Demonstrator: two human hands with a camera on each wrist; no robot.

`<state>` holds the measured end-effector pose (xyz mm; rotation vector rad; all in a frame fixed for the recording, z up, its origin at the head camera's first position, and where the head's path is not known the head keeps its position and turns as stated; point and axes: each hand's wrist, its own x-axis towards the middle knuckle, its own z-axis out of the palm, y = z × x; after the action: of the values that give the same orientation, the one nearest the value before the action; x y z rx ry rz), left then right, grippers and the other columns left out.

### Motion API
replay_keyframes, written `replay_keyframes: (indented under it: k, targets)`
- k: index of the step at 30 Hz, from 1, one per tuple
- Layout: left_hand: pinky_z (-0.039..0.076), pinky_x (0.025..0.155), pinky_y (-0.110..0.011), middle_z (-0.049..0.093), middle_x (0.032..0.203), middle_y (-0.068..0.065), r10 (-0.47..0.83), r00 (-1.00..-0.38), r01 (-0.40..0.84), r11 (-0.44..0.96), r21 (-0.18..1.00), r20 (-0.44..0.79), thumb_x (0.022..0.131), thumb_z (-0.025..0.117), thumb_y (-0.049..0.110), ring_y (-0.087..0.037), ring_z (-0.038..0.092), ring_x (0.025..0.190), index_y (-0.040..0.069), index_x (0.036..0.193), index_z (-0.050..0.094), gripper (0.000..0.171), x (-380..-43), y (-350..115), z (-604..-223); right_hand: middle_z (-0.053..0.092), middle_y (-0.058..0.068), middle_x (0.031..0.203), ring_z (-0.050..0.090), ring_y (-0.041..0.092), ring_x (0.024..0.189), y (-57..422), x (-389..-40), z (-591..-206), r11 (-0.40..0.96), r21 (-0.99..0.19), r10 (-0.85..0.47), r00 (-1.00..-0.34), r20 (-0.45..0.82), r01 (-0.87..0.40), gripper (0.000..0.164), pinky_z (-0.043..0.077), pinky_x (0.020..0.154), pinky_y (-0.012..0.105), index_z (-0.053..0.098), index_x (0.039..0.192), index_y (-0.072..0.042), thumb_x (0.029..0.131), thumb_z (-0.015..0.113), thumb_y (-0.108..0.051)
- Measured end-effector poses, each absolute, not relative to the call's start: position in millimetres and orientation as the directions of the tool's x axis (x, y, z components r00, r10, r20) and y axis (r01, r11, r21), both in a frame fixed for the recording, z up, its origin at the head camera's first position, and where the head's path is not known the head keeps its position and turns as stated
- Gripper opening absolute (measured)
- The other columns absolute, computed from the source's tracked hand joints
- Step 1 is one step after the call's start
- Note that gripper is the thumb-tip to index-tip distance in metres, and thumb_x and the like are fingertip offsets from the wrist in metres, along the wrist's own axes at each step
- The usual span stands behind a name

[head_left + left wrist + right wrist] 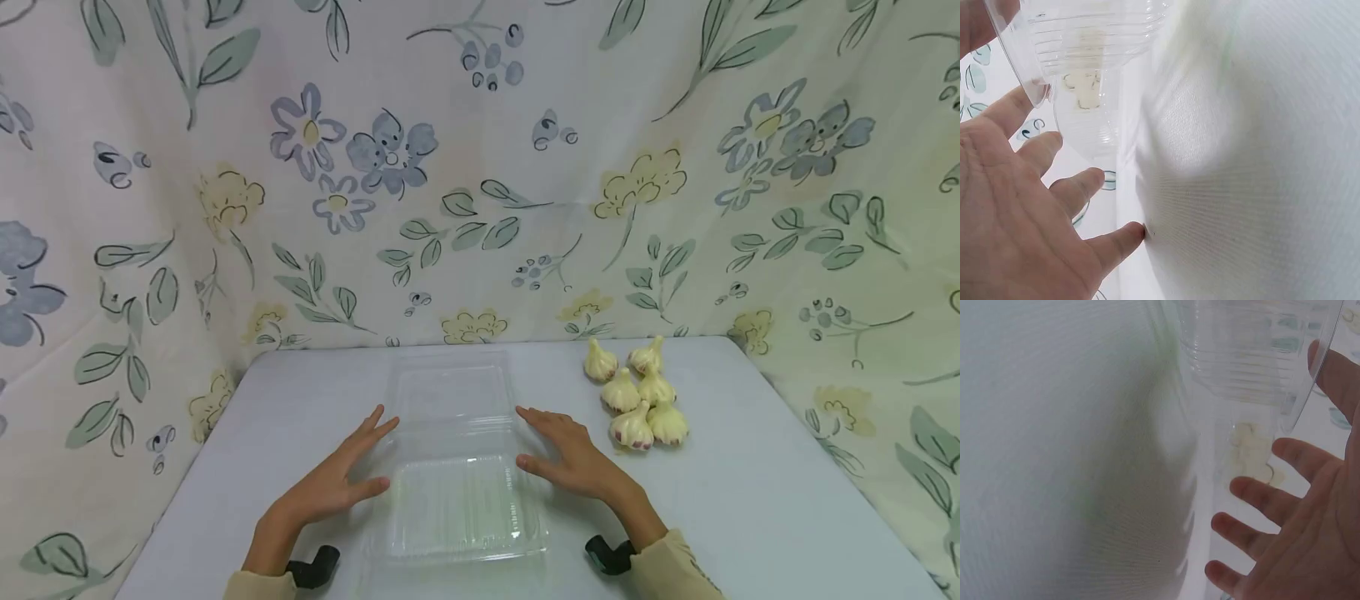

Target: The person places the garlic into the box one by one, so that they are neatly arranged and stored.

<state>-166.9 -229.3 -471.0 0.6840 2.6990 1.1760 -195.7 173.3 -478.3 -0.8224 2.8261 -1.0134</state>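
Looks like early days: the clear box sits open, lid laid out behind it, nothing inside, six garlic bulbs off to its right. Left hand and right hand flank it, fingers spread, gripping nothing; can't tell if they're touching it.

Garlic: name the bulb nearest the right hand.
The front-left bulb; the other five sit behind or right of it, farther from the right hand.
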Motion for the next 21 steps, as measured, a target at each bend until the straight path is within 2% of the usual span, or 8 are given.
replay_keyframes:
  k: [6, 11, 16, 21]
  targets:
    - [0.025, 0.109, -0.081, 0.012, 0.172, -0.016, 0.438, -0.895, 0.363, 0.61, 0.704, 0.083, 0.095, 0.069, 0.034, -0.051, 0.018, 0.154, 0.023, 0.161, 0.033, 0.076, -171, -228, -473, 0.044, 0.007, 0.161, 0.041, 0.039, 0.145, 175, -197, -478, 0.649, -0.623, -0.482, -0.869, 0.107, -0.437, 0.072, 0.03, 0.112, 0.072, 0.035, 0.16, -0.023, 0.099, 0.06, -0.051]
    - [0.025, 0.111, -0.08, 0.015, 0.171, -0.016, 0.428, -0.898, 0.371, 0.614, 0.696, 0.101, 0.097, 0.068, 0.035, -0.049, 0.02, 0.154, 0.021, 0.16, 0.035, 0.074, -174, -223, -475, 0.037, 0.001, 0.165, 0.037, 0.038, 0.149, 178, -197, -478, 0.649, -0.67, -0.455, -0.89, 0.039, -0.361, 0.073, 0.025, 0.117, 0.07, 0.029, 0.162, -0.029, 0.1, 0.058, -0.053]
    - [0.026, 0.111, -0.079, 0.019, 0.171, -0.014, 0.407, -0.906, 0.37, 0.624, 0.688, 0.118, 0.097, 0.067, 0.036, -0.048, 0.023, 0.154, 0.02, 0.159, 0.036, 0.071, -174, -218, -477, 0.043, 0.009, 0.161, 0.038, 0.04, 0.149, 181, -198, -481, 0.638, -0.685, -0.442, -0.896, 0.05, -0.353, 0.069, 0.025, 0.117, 0.071, 0.029, 0.162, -0.027, 0.102, 0.056, -0.049]
    - [0.02, 0.112, -0.081, 0.024, 0.17, -0.009, 0.374, -0.916, 0.367, 0.641, 0.675, 0.143, 0.099, 0.066, 0.035, -0.045, 0.027, 0.153, 0.02, 0.158, 0.04, 0.066, -175, -214, -480, 0.048, 0.012, 0.158, 0.04, 0.04, 0.147, 182, -200, -485, 0.638, -0.673, -0.437, -0.896, 0.084, -0.374, 0.066, 0.029, 0.115, 0.071, 0.028, 0.163, -0.026, 0.105, 0.052, -0.047]
